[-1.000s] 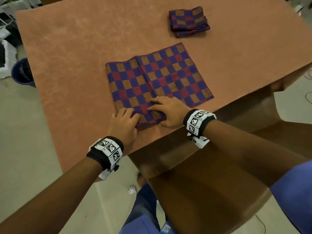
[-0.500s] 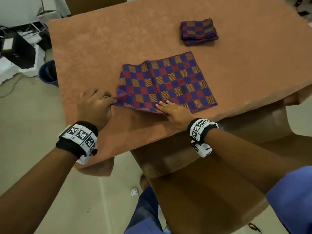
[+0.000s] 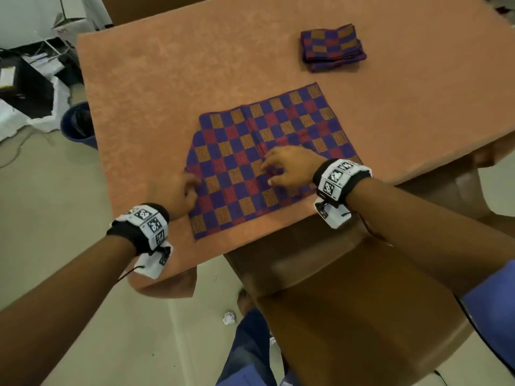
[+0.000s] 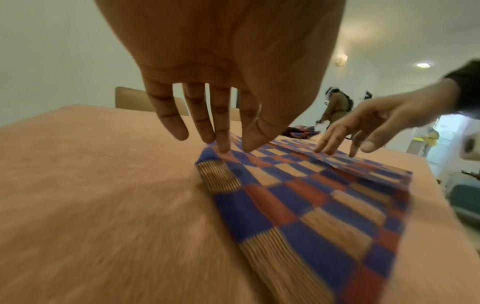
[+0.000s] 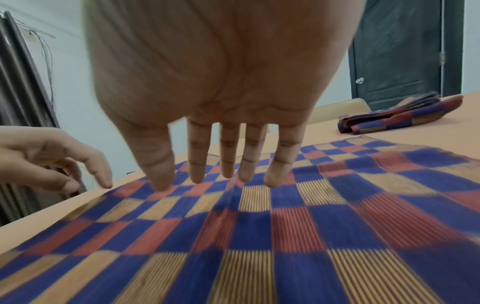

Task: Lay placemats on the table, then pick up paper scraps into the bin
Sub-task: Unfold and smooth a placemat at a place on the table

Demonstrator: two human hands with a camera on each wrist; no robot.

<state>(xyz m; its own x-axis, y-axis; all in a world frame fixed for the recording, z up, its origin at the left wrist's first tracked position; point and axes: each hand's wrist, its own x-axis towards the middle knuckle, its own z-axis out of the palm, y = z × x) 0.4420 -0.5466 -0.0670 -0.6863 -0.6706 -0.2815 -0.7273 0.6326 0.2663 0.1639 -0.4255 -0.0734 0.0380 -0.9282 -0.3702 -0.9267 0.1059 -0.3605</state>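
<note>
at the bench [image 3: 167, 87], draped in a terracotta cloth, we see one checked placemat [image 3: 292, 129] spread flat near the front edge, its longer side running roughly left to right along that edge. a folded stack of placemats [image 3: 333, 47] waits well apart, toward the far right of the bench, nearer the right hand than the left; any reach for it would go forward and to the right, past the opened mat.

the right hand [image 3: 289, 169] lies on the middle of the mat, its grip wide, fingers [image 5: 197, 164] straight and spread with the tips on the weave, holding nothing. the left hand [image 3: 178, 193] sits at the mat's left border, its grip also loose and wide, fingertips [image 4: 223, 144] touching the cloth just inside the edge; it is blurred from the head camera, so we judge it to be smoothing rather than pinching, on the wrist view's evidence.

down on the floor, beyond the bench's left side, stands a dark blue bin [image 3: 78, 126]; part of its mouth is hidden behind the bench and we cannot make out what, if anything, is in it. a crumpled paper scrap [image 3: 229, 318] lies on the floor below the bench's front edge, beside the person's leg, well apart from the bin and not yet collected. we judge the first mat about settled, the stack and the scraps still to come.
</note>
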